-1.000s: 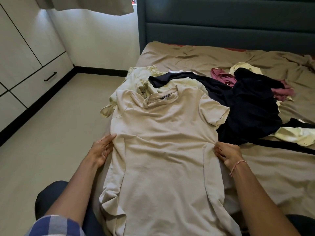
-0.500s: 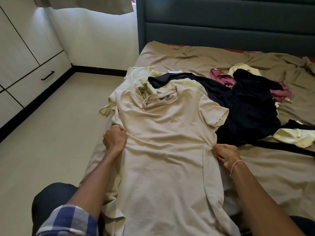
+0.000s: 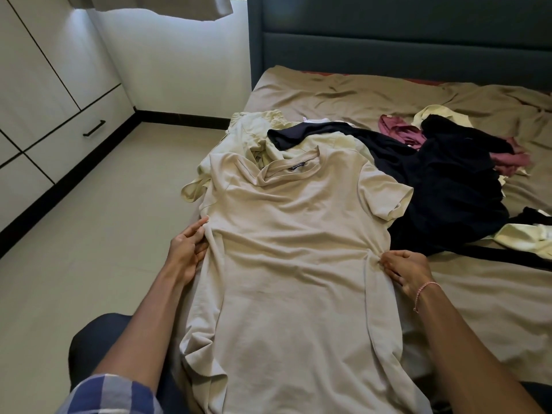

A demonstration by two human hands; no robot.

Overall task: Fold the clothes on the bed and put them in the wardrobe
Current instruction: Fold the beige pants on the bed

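Head view: T-shirt (image 3: 286,279), collar (image 3: 288,171) toward headboard (image 3: 403,40); right hand (image 3: 409,271) pinches its side, left hand (image 3: 186,252) seemingly too.

Beige T-shirt (image 3: 292,264) lies lengthwise on the bed (image 3: 358,94), collar far, hem near, creased and gathered at both side edges. Behind it sits a crumpled pile: pale yellow top (image 3: 260,135) far left, black garment (image 3: 448,186) right, maroon piece (image 3: 400,131) beyond. White wardrobe (image 3: 35,85) stands closed, far left.
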